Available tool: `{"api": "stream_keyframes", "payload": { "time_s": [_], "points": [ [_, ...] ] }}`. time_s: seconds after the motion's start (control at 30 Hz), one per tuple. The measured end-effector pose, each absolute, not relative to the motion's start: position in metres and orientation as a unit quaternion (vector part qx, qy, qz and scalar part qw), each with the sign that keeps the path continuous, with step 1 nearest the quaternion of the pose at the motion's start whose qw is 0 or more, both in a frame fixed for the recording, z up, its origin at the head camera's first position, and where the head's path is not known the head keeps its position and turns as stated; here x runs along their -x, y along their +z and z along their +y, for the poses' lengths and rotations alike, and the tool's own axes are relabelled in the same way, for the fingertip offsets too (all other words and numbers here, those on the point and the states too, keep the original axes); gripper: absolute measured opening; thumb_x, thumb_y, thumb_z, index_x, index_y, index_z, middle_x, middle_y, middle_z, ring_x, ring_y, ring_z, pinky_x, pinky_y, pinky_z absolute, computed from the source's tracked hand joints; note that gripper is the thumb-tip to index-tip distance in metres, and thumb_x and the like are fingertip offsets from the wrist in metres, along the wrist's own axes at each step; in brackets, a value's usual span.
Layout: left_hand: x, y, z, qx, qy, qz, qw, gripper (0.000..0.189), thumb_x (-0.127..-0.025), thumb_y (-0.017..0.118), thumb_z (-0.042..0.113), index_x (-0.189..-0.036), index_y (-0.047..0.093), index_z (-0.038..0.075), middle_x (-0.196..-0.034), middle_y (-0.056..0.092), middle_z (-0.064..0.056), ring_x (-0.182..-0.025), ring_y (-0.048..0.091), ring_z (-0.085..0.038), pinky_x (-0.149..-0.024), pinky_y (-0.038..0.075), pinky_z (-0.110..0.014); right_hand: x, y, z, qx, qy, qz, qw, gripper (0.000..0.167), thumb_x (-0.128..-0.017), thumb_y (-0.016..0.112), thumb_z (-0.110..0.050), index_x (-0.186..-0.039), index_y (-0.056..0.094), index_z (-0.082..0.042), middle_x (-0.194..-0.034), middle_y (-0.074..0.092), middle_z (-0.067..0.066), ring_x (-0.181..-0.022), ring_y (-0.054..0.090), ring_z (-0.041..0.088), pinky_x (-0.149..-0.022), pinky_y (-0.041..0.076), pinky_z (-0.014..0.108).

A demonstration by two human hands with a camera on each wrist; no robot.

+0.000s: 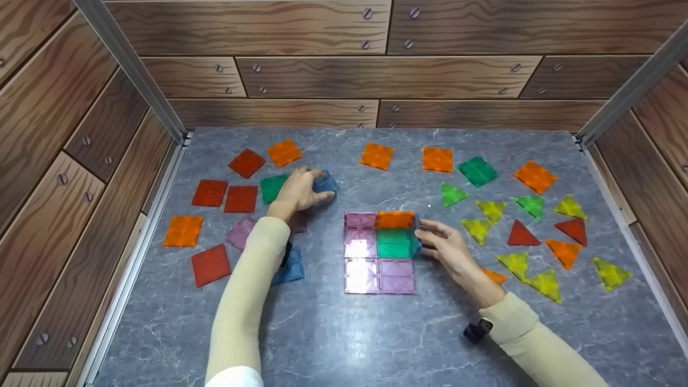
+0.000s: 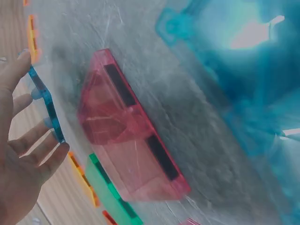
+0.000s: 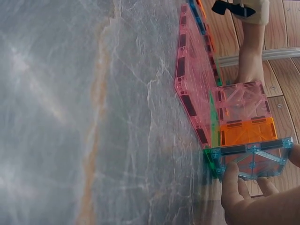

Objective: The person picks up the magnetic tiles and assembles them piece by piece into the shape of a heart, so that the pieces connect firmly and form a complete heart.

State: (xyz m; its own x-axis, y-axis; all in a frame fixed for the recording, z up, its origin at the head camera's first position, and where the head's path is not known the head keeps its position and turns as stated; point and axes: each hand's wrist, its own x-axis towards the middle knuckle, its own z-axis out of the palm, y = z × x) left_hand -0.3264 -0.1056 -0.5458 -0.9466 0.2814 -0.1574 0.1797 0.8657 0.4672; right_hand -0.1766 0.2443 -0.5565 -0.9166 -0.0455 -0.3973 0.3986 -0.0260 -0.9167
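My left hand (image 1: 299, 189) is at the back left, holding a blue square magnetic tile (image 1: 325, 183) by its edges between thumb and fingers. In the left wrist view, this blue tile (image 2: 48, 105) shows edge-on. My right hand (image 1: 449, 248) steadies another blue square tile (image 3: 253, 161), which stands upright at the right edge of a flat green tile (image 1: 394, 244). Purple tiles (image 1: 396, 276) lie flat around the green one. Along the back of this base stand an upright orange tile (image 1: 396, 219) and an upright purple tile (image 1: 360, 220).
Left of the base lie red tiles (image 1: 241, 199), an orange tile (image 1: 183, 231), a purple tile (image 1: 240, 232) and a blue tile (image 1: 290, 266). Several triangles, yellow (image 1: 545, 285), red (image 1: 522, 233) and green (image 1: 452, 194), spread over the right side. Wood-patterned walls (image 1: 322, 78) surround the table.
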Motion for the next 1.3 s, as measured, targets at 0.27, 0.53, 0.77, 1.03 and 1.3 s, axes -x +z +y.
{"api": "stream_keyframes", "payload": {
  "time_s": [0.27,0.53,0.77,1.03,1.3],
  "points": [
    [0.289,-0.541,-0.111,-0.123,0.326,0.935,0.07,0.061,-0.095,0.073,0.055,-0.141,0.066,0.016,-0.147,0.064,-0.014,-0.135,0.059,-0.036,-0.117,0.048,-0.055,0.176,-0.555,0.245,-0.133,-0.705,0.678,0.159,0.065,-0.102,0.07,-0.022,-0.157,0.044,0.0,-0.153,0.052,0.018,-0.114,0.068,0.014,-0.093,0.061,0.027],
    [0.237,-0.543,-0.106,-0.072,0.419,0.901,0.085,0.062,-0.094,0.072,0.059,-0.137,0.069,0.014,-0.135,0.073,-0.014,-0.123,0.07,-0.031,-0.103,0.059,-0.05,0.175,-0.557,0.247,-0.133,-0.705,0.677,0.162,0.065,-0.102,0.07,-0.022,-0.157,0.044,0.0,-0.153,0.052,0.018,-0.114,0.068,0.013,-0.094,0.061,0.028],
    [0.206,-0.548,-0.097,-0.037,0.474,0.873,0.106,0.058,-0.095,0.07,0.061,-0.129,0.074,0.015,-0.113,0.079,-0.014,-0.094,0.077,-0.03,-0.083,0.064,-0.044,0.175,-0.556,0.246,-0.14,-0.701,0.68,0.162,0.066,-0.102,0.071,-0.023,-0.158,0.044,-0.001,-0.154,0.051,0.017,-0.116,0.067,0.014,-0.096,0.061,0.029],
    [0.2,-0.557,-0.085,0.003,0.505,0.852,0.135,0.061,-0.094,0.069,0.065,-0.129,0.073,0.015,-0.107,0.08,-0.013,-0.073,0.077,-0.031,-0.067,0.062,-0.036,0.177,-0.558,0.246,-0.138,-0.702,0.68,0.162,0.067,-0.102,0.071,-0.024,-0.158,0.044,-0.001,-0.154,0.051,0.019,-0.116,0.067,0.015,-0.093,0.061,0.027],
    [0.203,-0.554,-0.072,0.029,0.531,0.834,0.15,0.063,-0.098,0.065,0.061,-0.133,0.071,0.009,-0.105,0.076,-0.016,-0.08,0.078,-0.029,-0.068,0.066,-0.04,0.179,-0.557,0.245,-0.138,-0.695,0.686,0.164,0.065,-0.103,0.07,-0.023,-0.158,0.043,-0.002,-0.152,0.053,0.016,-0.117,0.066,0.016,-0.092,0.061,0.026]
  ]
}}
